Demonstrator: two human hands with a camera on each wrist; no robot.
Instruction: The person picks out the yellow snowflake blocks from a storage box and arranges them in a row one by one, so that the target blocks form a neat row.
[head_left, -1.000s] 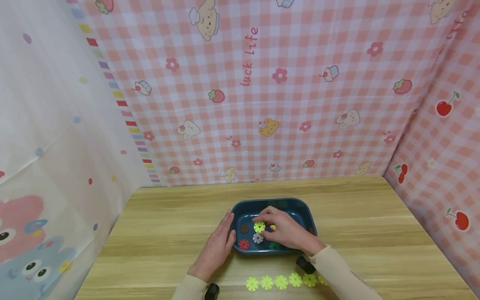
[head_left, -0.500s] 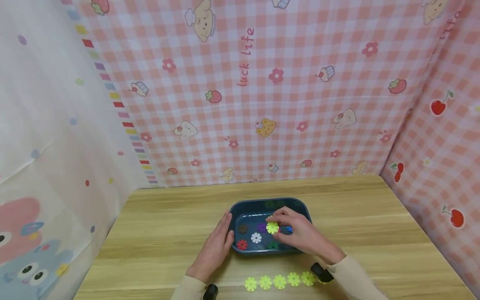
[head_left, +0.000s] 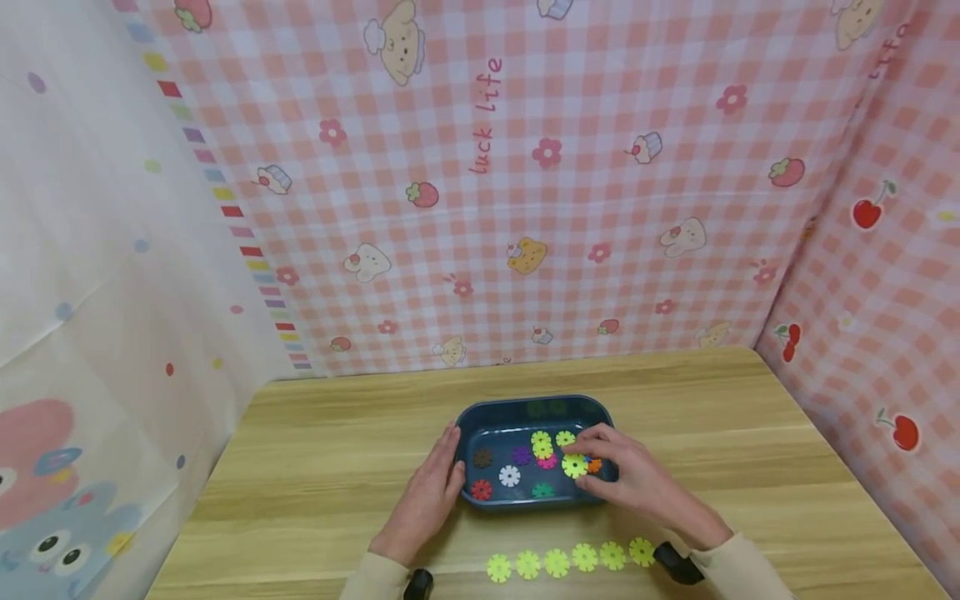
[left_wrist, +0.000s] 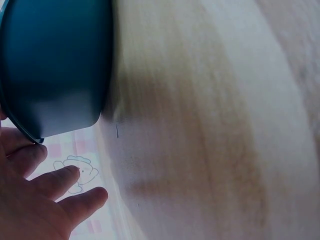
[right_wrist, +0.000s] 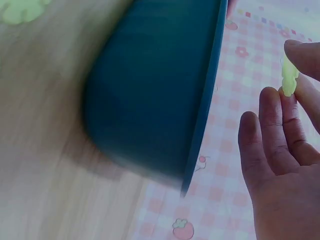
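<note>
Head view: blue tray (head_left: 525, 506) sits on wood table (head_left: 337, 467), long sides near and far. L hand (head_left: 418, 502) at tray's left end, fingers straight, resting vs. the wall; not gripping. R hand (head_left: 641, 473) over tray's right part, thumb & fingertips pinching one yellow disc (head_left: 575, 466), seen face-up, approx. Inside tray, left side: brown disc (head_left: 482, 457) w/ red disc (head_left: 481, 490) on its near side; then white disc (head_left: 509, 476), purple disc (head_left: 521, 455), and green disc (head_left: 543, 491) by near wall. Pink disc (head_left: 549, 462) partly covered by yel. pieces; another loose yellow disc (head_left: 565, 438) lies toward far wall. Orange disc (head_left: 595, 466) partly hidden behind R hand. Near side of tray, on table: row of six yellow discs (head_left: 556, 563), left to right; rightmost next to black wrist unit (head_left: 677, 563). Pink checked cloth (head_left: 442, 142) on far side. L wrist view: tray's outer wall close up; fingers extended, spread, one fingertip at rim, thumb n/v. R wrist view: pinched disc seen edge-on btwn thumb & finger, clear of tray rim; remaining fingers extended, slightly bent.
</note>
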